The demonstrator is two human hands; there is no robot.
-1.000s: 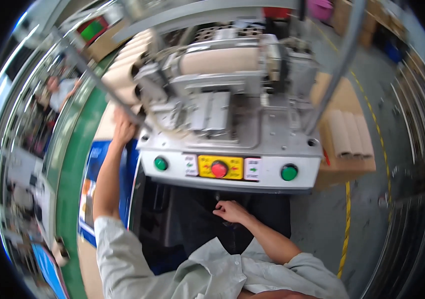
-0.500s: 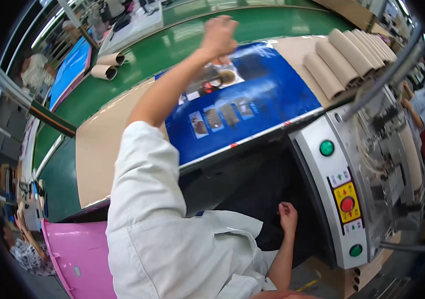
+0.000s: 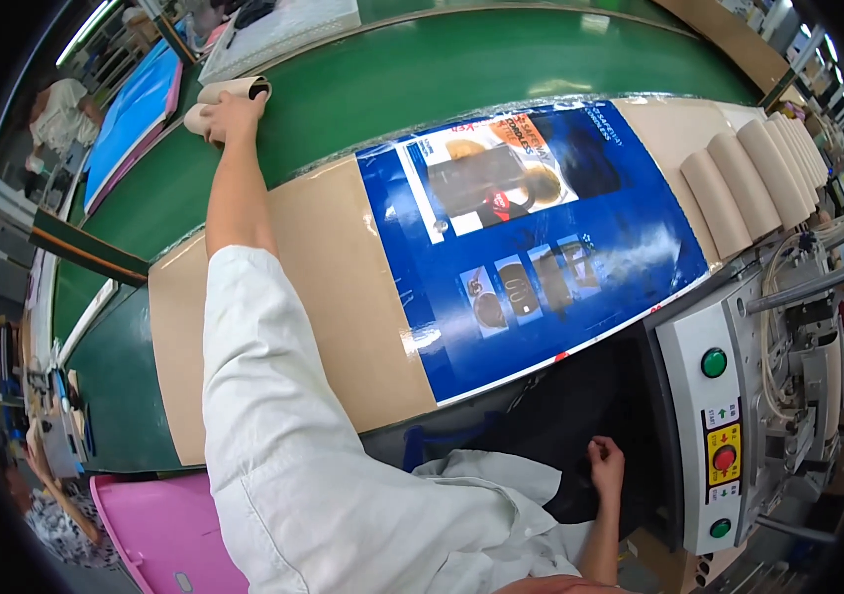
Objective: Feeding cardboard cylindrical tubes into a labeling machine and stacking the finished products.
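Observation:
My left hand (image 3: 230, 119) reaches out to the far left and closes over a pair of short tan cardboard tubes (image 3: 236, 87) on the green conveyor belt. The fingers wrap the nearer tube, and the hand partly hides it. Low on the right, beside the machine, my right hand (image 3: 608, 465) hangs near my lap with its fingers curled, and nothing shows in them. Between the arms lies a glossy blue printed sheet (image 3: 531, 238) on the work surface, with bare tan cardboard (image 3: 313, 267) to its left.
Several tan cardboard tubes (image 3: 739, 178) lie side by side at the right. A grey machine panel (image 3: 684, 396) with green buttons and a red one stands at right. A pink plastic bin (image 3: 159, 525) is at lower left. Blue sheets (image 3: 135, 124) are stacked at far left.
My left hand has swung left from above the blue sheet to the pair of cardboard tubes and closed on them. The view has shifted, and my right hand stays low beside the machine.

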